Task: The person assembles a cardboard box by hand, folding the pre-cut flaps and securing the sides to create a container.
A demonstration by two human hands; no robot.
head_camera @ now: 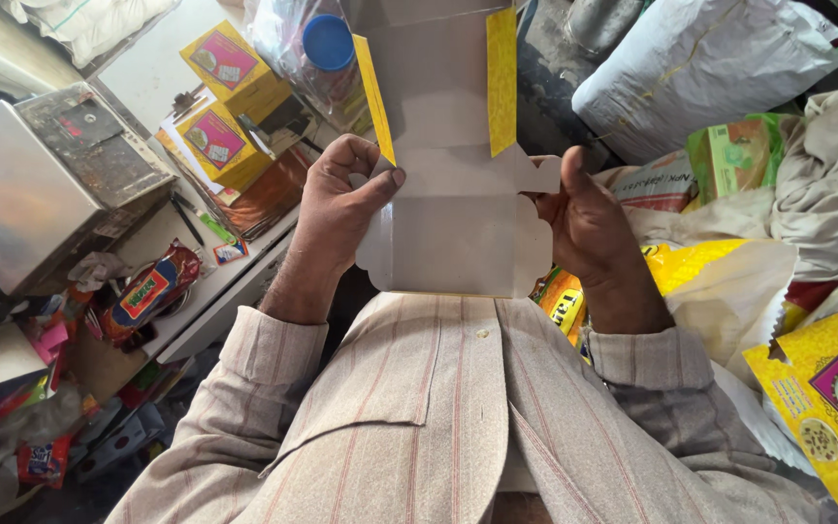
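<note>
A flat carton blank (453, 209) is held in front of the chest, above the lap, with its plain grey-white inner face turned to the camera. It is gripped at both side edges: the left hand (334, 209) is closed on the left edge, thumb pressed on the inner face, and the right hand (589, 218) is closed on the right edge near a small tab. Two long side flaps (501, 78) are already raised, so their yellow printed outside is seen. The rounded lower flap and the small side tabs are not yet folded, and no closed box shape is formed; the folding is judged to be at an early stage. The board looks thin, stiff and matt, with sharp creases. Finished yellow boxes (220, 136) with pink labels are stacked on the white table (147, 73) near its right edge. More flat yellow blanks (826, 398) lie at the right.
</note>
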